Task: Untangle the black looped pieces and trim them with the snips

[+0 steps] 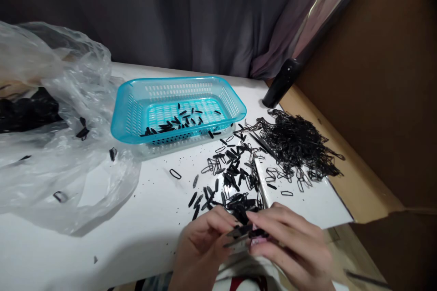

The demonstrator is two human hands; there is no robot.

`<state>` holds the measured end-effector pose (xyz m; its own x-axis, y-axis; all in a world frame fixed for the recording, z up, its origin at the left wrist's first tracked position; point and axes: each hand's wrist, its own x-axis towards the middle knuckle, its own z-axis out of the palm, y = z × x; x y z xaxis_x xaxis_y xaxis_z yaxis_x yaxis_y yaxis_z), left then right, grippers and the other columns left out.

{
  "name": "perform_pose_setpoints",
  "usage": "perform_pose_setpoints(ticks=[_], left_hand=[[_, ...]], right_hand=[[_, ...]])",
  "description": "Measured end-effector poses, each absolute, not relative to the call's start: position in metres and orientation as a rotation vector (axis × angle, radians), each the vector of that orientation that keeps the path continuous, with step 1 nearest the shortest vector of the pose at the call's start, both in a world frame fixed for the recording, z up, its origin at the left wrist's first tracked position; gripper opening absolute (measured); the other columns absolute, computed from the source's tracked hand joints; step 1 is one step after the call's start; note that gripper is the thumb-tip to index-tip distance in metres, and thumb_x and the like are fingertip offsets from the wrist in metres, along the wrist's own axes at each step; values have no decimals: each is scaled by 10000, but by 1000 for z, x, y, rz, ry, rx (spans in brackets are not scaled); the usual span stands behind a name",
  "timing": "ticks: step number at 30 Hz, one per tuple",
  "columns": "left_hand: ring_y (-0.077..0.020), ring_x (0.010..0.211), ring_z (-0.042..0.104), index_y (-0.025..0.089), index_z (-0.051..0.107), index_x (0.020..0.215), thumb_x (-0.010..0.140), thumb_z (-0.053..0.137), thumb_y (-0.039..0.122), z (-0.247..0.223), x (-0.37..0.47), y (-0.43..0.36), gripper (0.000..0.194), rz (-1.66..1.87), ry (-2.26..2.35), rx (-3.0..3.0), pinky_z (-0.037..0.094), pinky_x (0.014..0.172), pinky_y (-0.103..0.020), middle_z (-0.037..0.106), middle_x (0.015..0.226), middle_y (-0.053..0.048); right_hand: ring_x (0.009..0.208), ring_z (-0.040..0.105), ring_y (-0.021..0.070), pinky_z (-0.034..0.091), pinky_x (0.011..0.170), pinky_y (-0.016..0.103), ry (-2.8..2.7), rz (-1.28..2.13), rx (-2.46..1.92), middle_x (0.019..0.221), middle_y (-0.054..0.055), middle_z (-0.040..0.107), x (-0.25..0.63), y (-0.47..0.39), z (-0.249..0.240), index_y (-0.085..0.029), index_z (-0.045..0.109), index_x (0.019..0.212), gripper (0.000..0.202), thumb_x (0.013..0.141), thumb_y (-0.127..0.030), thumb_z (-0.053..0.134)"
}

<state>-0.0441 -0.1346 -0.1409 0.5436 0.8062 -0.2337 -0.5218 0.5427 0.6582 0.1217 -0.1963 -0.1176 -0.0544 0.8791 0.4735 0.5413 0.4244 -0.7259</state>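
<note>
Pinching a dark piece (pixel 236 232) in the left hand (pixel 205 236), a pink item (pixel 258 239) in the right hand (pixel 297 241), near the desk's (pixel 143 241) front edge.

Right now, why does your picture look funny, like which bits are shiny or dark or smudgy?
In the head view: glare streaks the plastic bag; a soft shadow lies on the white table beside the left hand; the curtain and cardboard look dim; the pink thing by the right hand is too blurry to make out.
</note>
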Motion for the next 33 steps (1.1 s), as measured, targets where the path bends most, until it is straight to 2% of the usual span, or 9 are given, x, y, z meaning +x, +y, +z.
perform_pose_setpoints(ticks=[7, 20, 28, 33], left_hand=[[-138, 679, 590, 213, 776, 685, 733, 852, 322, -140, -45, -135, 142, 857, 527, 576, 503, 671, -229, 631, 681, -4], [-128, 732, 580, 243, 783, 758, 796, 801, 321, -148, -47, -136, 88, 900, 525, 683, 495, 706, -205, 652, 772, -4], [-123, 678, 566, 204, 760, 703, 778, 813, 340, -142, -41, -138, 164, 916, 601, 634, 482, 674, -208, 640, 726, 0], [-123, 679, 563, 175, 725, 652, 764, 820, 361, -140, -39, -137, 236, 927, 662, 598, 462, 679, -203, 625, 708, 3]], right_hand=[[889, 612, 164, 564, 728, 293, -1704, 506, -1236, 1034, 70, 642, 119, -197, -116, -206, 544, 1405, 443, 971, -137, 598], [822, 641, 172, 570, 666, 312, -1696, 420, -1265, 980, 78, 695, 117, -194, -113, -194, 600, 1348, 398, 957, -121, 612], [749, 667, 180, 573, 627, 323, -1644, 313, -1270, 936, 65, 730, 115, -190, -118, -229, 637, 1315, 390, 940, -119, 630], [732, 670, 157, 589, 597, 247, -1435, 336, -1324, 886, 35, 708, 116, -193, -124, -271, 686, 1256, 360, 915, -155, 675]])
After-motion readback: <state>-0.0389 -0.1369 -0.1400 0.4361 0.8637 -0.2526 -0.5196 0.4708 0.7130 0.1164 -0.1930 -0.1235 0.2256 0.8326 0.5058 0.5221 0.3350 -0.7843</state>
